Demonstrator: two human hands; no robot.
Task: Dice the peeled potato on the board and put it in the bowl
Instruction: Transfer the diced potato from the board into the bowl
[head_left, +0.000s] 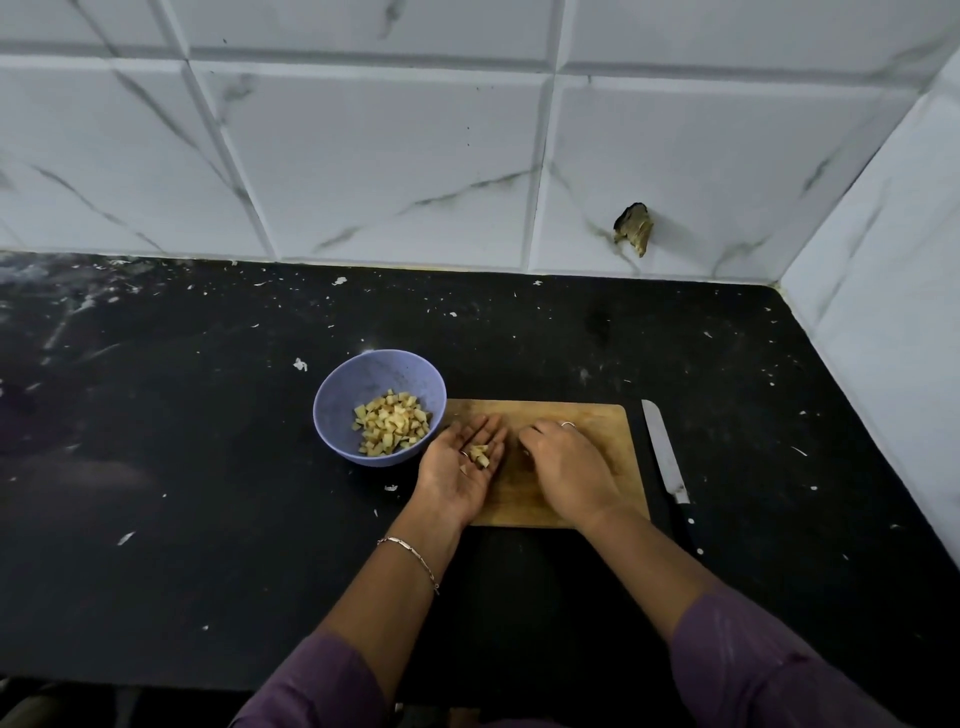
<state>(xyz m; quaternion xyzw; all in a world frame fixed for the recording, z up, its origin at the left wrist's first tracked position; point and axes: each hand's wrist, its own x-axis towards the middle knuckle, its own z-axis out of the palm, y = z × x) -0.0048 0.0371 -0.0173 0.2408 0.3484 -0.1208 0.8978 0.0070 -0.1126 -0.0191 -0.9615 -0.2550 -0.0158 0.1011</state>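
A black countertop (182, 467), flecked with pale scraps, runs under everything, backed by white marble-look wall tiles (363, 156). On it lies a wooden cutting board (613, 441), and both hands work over its near-left part. The left hand (460, 470) lies palm up at the board's left edge, fingers spread flat and released, cradling a few potato cubes (480, 454) loosely in the palm rather than pinching them. The right hand (563, 465) sits just right of that open palm, palm down on the board with its fingers curled toward the left hand; what lies beneath those fingers is hidden, so I cannot tell whether it grasps anything. A ring shows on one finger of the right hand, and a thin bracelet (410, 561) circles the left wrist; purple sleeves cover both forearms near the bottom edge. Just left of and beyond the open left palm stands a lavender bowl (337, 410), touching or nearly touching the board's left end, holding a heap of diced potato (395, 422). To the right of the right hand, off the board's right edge, a knife (665, 452) lies on the counter, untouched, with its blade pointing away from the person.
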